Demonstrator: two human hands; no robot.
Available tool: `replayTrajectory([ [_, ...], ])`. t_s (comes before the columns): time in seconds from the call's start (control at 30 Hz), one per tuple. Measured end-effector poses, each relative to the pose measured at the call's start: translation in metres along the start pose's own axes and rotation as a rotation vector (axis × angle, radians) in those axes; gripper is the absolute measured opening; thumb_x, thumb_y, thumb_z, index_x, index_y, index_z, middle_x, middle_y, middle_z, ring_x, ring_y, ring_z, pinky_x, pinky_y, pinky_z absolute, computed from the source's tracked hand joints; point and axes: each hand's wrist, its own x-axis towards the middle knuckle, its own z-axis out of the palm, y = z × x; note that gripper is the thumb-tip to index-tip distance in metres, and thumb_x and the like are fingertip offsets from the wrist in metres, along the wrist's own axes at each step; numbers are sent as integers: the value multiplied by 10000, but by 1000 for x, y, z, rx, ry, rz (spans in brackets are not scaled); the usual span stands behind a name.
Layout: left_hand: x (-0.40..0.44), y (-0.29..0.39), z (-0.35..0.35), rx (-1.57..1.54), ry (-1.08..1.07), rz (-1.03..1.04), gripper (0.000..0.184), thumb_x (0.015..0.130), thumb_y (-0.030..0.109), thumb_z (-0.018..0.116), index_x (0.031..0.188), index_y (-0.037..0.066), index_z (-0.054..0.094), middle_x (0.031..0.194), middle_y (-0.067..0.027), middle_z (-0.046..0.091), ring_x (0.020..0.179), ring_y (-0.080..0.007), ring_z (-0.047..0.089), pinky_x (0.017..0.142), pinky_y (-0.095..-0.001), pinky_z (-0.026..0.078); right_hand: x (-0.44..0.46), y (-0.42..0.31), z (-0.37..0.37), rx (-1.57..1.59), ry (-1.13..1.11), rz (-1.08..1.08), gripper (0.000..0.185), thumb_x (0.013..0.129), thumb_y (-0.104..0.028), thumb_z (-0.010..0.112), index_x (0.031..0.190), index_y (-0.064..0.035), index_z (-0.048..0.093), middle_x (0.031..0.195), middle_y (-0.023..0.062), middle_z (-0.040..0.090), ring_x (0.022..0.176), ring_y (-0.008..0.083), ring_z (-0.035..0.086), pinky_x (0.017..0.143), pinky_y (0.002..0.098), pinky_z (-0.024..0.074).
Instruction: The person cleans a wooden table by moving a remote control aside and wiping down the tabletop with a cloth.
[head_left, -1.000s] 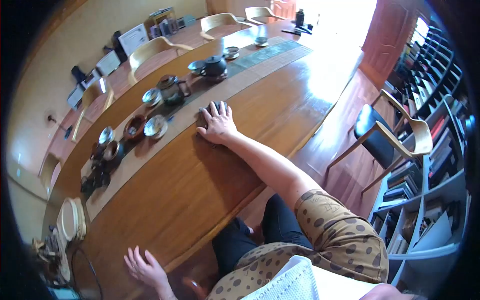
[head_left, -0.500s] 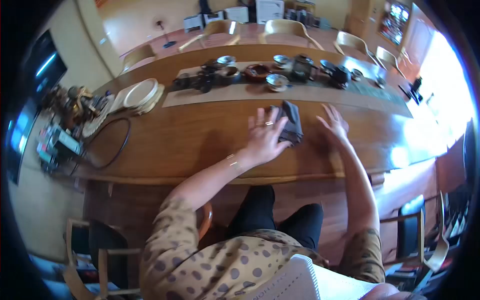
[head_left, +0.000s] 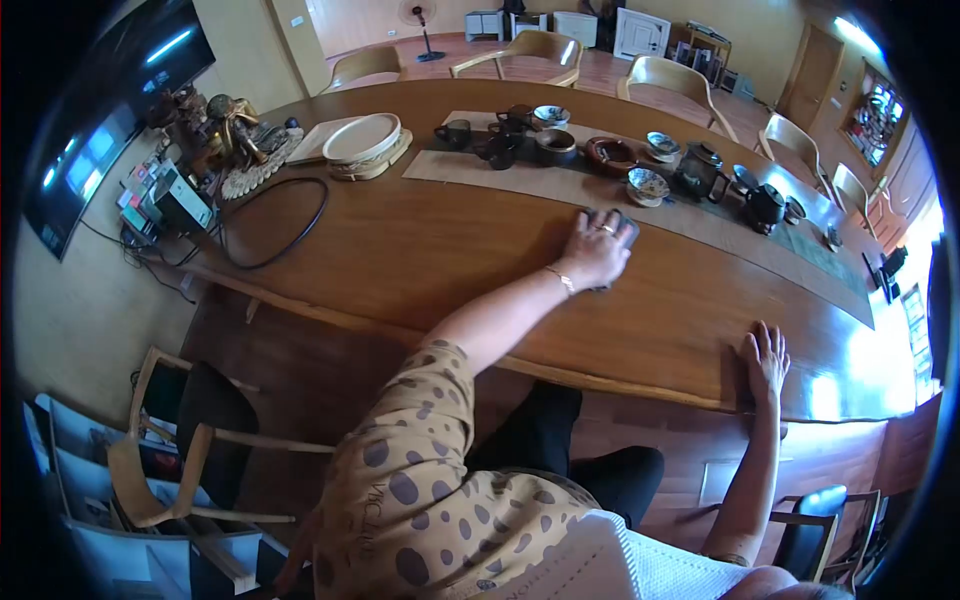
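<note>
The left hand [head_left: 598,252] covers a dark grey cloth [head_left: 627,233] on the glossy brown wooden table [head_left: 400,250]; I cannot tell whether its fingers grip. The right hand [head_left: 767,362] lies spread open, touching only wood. Beyond, 1 round reddish-brown bowl [head_left: 611,166] and 1 blue-and-white patterned bowl [head_left: 648,187] have indistinct contents.

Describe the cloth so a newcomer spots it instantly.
On the big wooden table, find the beige runner. Beside its near edge, the left hand covers most of a dark grey cloth. Unlike the nearby bowls, it is fabric under a hand.
</note>
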Motion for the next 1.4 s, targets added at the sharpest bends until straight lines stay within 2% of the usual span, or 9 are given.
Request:
replayTrajectory([
  [0.37, -119, -274, -88, 334, -136, -549, 445, 947, 377, 466, 1333, 159, 508, 1433, -120, 455, 1305, -304, 434, 946, -619, 351, -2, -6, -1, -94, -9, 29, 659, 952, -600, 374, 1490, -219, 357, 1571, 157, 245, 1463, 310, 186, 1167, 508, 116],
  [0.47, -188, -341, -122, 398, -29, -771, 458, 940, 386, 408, 1341, 176, 481, 1370, -126, 504, 1279, -331, 457, 1037, -571, 326, -7, -12, -8, -97, -21, 24, 665, 953, -604, 371, 1490, -213, 358, 1573, 153, 243, 1461, 311, 190, 1169, 503, 117],
  [0.73, -346, -309, -226, 388, -187, -1235, 594, 965, 439, 368, 1490, 161, 347, 1552, -160, 283, 1419, -358, 278, 1133, -555, 210, -4, -12, -5, -118, -7, 34, 672, 956, -593, 387, 1492, -189, 350, 1566, 161, 252, 1459, 324, 192, 1172, 478, 136],
  [0.8, -348, -317, -214, 513, -105, -1234, 606, 948, 489, 368, 1445, 145, 411, 1500, -193, 354, 1328, -395, 395, 1086, -514, 318, -5, -16, -4, -118, -26, 43, 675, 957, -595, 384, 1490, -183, 354, 1567, 163, 249, 1459, 325, 191, 1173, 476, 134],
  [0.93, -254, -261, -177, 560, -124, -920, 461, 936, 460, 443, 1222, 108, 524, 1275, -200, 550, 1158, -410, 527, 949, -541, 426, -6, -17, -11, -123, -19, 60, 676, 955, -601, 381, 1489, -186, 358, 1567, 162, 252, 1460, 314, 192, 1172, 486, 130],
  [1.0, -182, -208, -155, 475, -121, -688, 350, 879, 411, 562, 1010, 86, 570, 1023, -183, 611, 951, -382, 604, 750, -543, 485, -5, -17, -8, -123, -20, 63, 678, 954, -603, 381, 1489, -188, 358, 1568, 159, 252, 1461, 310, 192, 1171, 492, 130],
  [1.1, -97, -123, -101, 365, 137, -250, 438, 779, 442, 694, 935, 53, 568, 899, -165, 605, 818, -348, 602, 641, -511, 461, -5, -17, -6, -138, -18, 65, 660, 961, -598, 365, 1492, -206, 355, 1573, 146, 249, 1461, 305, 195, 1167, 502, 133],
  [1.3, -10, 77, -30, -164, 102, 74, 723, 699, 530, 710, 1157, -3, 538, 1239, -270, 476, 1173, -427, 435, 953, -569, 347, 3, -5, 5, -135, 0, 46, 604, 985, -566, 328, 1497, -246, 344, 1577, 134, 244, 1461, 299, 195, 1161, 513, 139],
  [1.4, -11, 145, -13, -344, -306, 193, 903, 828, 622, 535, 1478, 37, 313, 1544, -301, 180, 1448, -449, 130, 1157, -593, 68, 13, 16, 19, -97, 13, 12, 584, 993, -551, 316, 1497, -257, 345, 1577, 129, 243, 1461, 297, 197, 1157, 515, 144],
])
